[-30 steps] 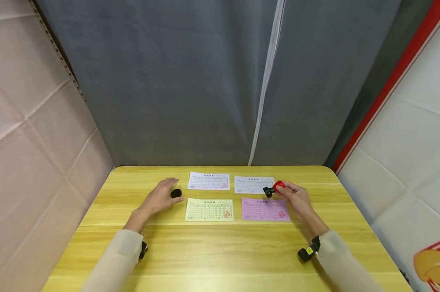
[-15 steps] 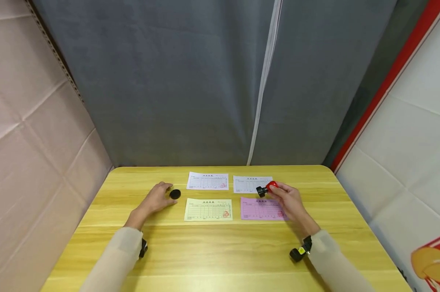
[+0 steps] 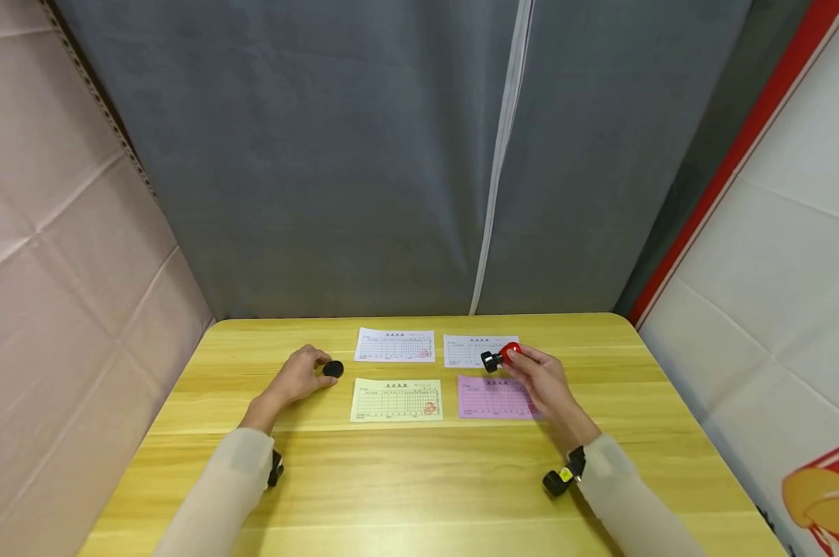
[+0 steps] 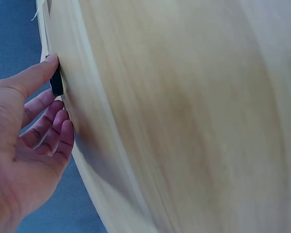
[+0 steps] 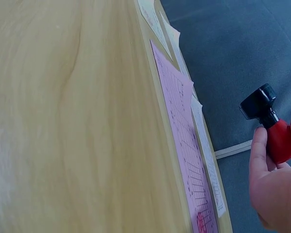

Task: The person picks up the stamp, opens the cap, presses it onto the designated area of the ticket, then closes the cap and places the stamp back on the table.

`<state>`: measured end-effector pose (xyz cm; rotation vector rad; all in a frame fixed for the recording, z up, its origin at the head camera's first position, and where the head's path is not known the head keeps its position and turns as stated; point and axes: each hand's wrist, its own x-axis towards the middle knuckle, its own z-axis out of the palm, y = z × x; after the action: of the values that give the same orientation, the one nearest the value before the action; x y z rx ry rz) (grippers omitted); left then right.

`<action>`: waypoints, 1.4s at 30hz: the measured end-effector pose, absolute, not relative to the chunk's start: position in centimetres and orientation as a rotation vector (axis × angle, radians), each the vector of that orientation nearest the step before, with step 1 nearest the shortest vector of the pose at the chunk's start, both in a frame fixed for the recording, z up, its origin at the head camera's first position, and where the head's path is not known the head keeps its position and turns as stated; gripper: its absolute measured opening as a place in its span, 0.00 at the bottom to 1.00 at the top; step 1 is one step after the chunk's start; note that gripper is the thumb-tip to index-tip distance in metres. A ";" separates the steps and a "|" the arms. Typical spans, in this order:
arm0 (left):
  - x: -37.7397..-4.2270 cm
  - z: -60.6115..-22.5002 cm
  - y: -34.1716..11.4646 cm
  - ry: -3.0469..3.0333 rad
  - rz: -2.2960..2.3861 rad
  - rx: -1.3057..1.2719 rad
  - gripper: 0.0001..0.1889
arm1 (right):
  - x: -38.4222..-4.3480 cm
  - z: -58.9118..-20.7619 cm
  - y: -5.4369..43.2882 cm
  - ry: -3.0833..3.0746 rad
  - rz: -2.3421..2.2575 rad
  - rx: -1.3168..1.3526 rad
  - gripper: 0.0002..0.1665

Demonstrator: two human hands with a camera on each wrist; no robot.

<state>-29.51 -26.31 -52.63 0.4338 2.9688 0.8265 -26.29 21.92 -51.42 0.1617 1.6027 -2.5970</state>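
My right hand (image 3: 543, 381) grips a stamp (image 5: 281, 141) by its red handle, holding it tilted above the slips with its black head pointing left. At the left, my left hand (image 3: 296, 379) pinches a round black cap (image 3: 333, 369) between thumb and forefinger; in the left wrist view the cap (image 4: 56, 83) shows edge-on, at the table surface. The other fingers there are loosely bent. Beneath the stamp lie a pink slip (image 3: 492, 398) with a red seal mark, partly covered by my right hand, and a white slip (image 3: 464, 352).
A yellow slip (image 3: 392, 401) and another white slip (image 3: 392, 346), both with red seal marks, lie left of these on the wooden table (image 3: 405, 480). A grey curtain (image 3: 336, 170) hangs behind the table's far edge. Pale walls stand at both sides.
My left hand's thumb and forefinger have closed on the black cap. My right hand has moved slightly left with the stamp. The slips stay where they lay.
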 end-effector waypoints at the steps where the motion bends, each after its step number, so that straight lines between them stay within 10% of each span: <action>1: -29.5 -52.6 -26.3 2.972 0.824 0.436 0.25 | -26.3 -51.4 21.8 1.601 -2.598 0.162 0.21; 9: -29.5 -52.8 -26.3 2.977 0.863 0.396 0.24 | -26.6 -51.4 20.9 1.536 -2.639 0.193 0.11; 42: -29.5 -50.8 -21.6 3.011 1.123 0.550 0.26 | -27.1 -50.6 18.4 1.584 -2.601 0.157 0.20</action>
<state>-29.51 -21.56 -50.76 0.5496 3.0111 1.1233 -27.12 18.43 -50.65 0.1565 1.5839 -2.6015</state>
